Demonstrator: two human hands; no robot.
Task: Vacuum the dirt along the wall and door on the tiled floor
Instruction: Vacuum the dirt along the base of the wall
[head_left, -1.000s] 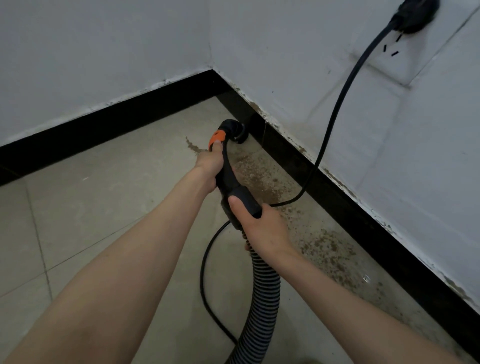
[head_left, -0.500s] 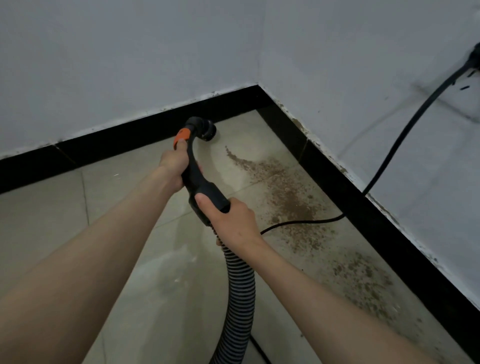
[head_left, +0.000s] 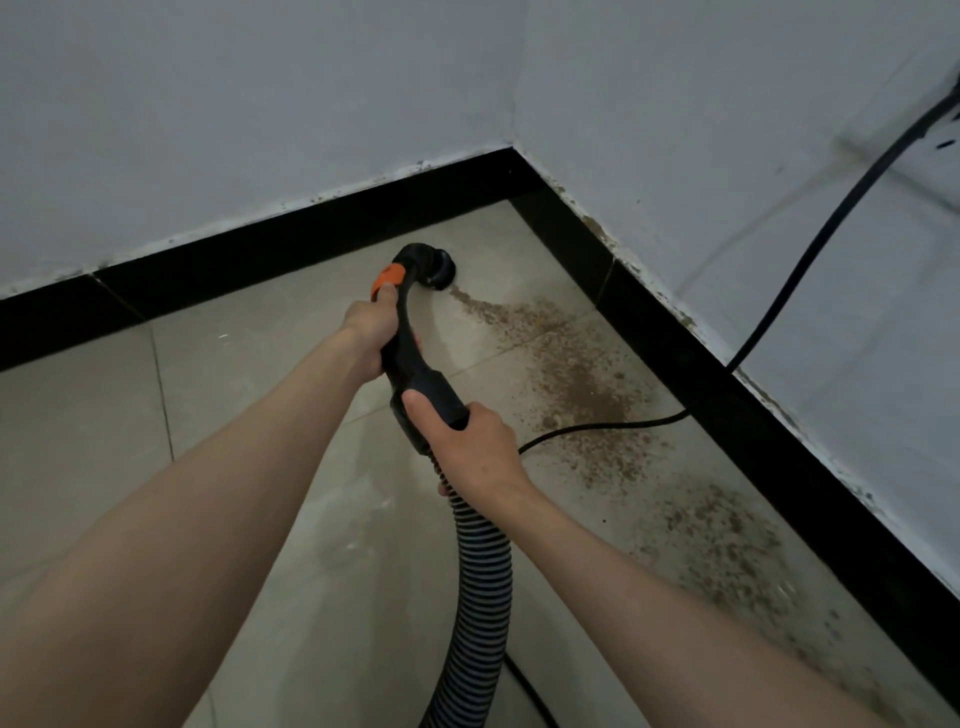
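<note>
**A:** Looking at the corner bit — left hand is wrapped round the curved black wand just under the orange button, right hand is clenched round the cuff where the ribbed hose joins. Both grips are full and firm. The round nozzle sits on the tiled floor near the corner, right at the thin tip of the dirt trail.

**B:** Good starting point, I'd say. The dirt runs from that tip back along the black skirting of the right-hand wall, getting wider and patchier toward the person. I'd drag the nozzle slowly along it, flat to the tile, in overlapping passes.

**A:** What about the power cord? It comes down the wall and lies straight across the thick part of the dirt.

**B:** That's the snag — I'd nudge it aside first, otherwise grit hides underneath it. Also keep the hose slack, so it doesn't smear the pile.
</note>
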